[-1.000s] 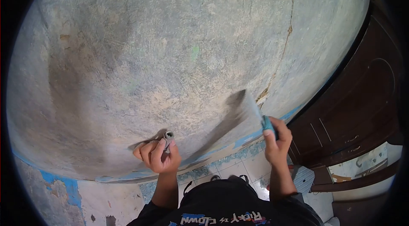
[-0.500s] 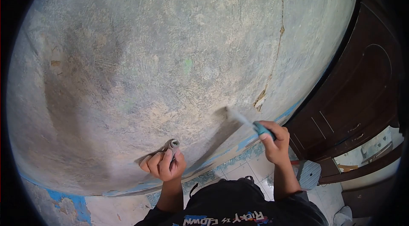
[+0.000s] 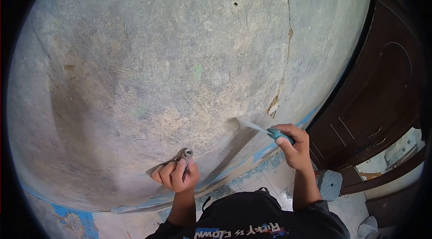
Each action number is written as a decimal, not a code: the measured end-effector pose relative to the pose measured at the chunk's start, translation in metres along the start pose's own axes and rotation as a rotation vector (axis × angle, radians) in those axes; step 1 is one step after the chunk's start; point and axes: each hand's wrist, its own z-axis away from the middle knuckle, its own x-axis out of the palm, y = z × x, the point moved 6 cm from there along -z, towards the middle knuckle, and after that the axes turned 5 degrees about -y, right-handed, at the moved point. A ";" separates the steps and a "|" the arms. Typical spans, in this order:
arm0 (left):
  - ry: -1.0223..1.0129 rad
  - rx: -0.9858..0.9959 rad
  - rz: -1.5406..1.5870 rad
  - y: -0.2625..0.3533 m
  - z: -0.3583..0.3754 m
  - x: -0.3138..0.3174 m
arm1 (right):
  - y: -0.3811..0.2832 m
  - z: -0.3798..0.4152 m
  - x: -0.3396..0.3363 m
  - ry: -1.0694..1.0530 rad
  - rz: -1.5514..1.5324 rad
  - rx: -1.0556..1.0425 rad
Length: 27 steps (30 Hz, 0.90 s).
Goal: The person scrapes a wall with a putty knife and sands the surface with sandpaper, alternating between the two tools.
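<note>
My right hand (image 3: 294, 145) is closed round the teal handle of a scraper (image 3: 254, 125). Its pale blade slants up and left, with the tip at the patchy grey plaster wall (image 3: 180, 77); blur hides whether it touches. Low on the same wall, my left hand (image 3: 179, 177) grips a small grey roll (image 3: 187, 153), its open end facing up; it looks like rolled sandpaper, though most of it is hidden in the fingers. Right of the blade, a crack (image 3: 273, 106) with broken brown edges runs up the wall.
A dark wooden cabinet (image 3: 360, 108) stands along the right side. Below it, a grey stool top (image 3: 330, 185) rests near the tiled floor (image 3: 267, 182). Two small holes mark the wall above, and flaking blue paint (image 3: 74, 212) shows at lower left.
The scraper and my right hand have shifted slightly, the blade's tip a little lower. My left hand keeps the grey roll in nearly the same place. The view has tilted a little.
</note>
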 end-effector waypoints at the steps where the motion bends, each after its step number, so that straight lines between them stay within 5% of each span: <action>1: -0.012 -0.007 -0.001 0.001 -0.001 -0.001 | 0.000 0.000 -0.002 0.042 0.000 -0.027; 5: -0.004 -0.020 0.001 0.000 -0.001 0.000 | 0.019 0.004 -0.027 0.342 -0.200 0.146; 8: -0.019 -0.007 -0.006 0.000 -0.002 0.000 | 0.018 0.007 -0.019 0.340 -0.165 0.156; 12: 0.046 -0.051 -0.001 -0.001 -0.001 0.001 | -0.013 0.008 0.018 -0.076 0.113 -0.043; 20: 0.026 -0.043 -0.008 -0.002 0.002 0.001 | -0.004 0.005 -0.006 0.305 0.117 0.089; 24: 0.029 -0.048 -0.010 0.000 -0.002 0.001 | -0.014 0.009 0.019 0.010 0.123 -0.002; 27: 0.026 -0.042 -0.006 0.000 -0.002 0.001 | -0.011 0.005 0.011 0.050 0.143 -0.022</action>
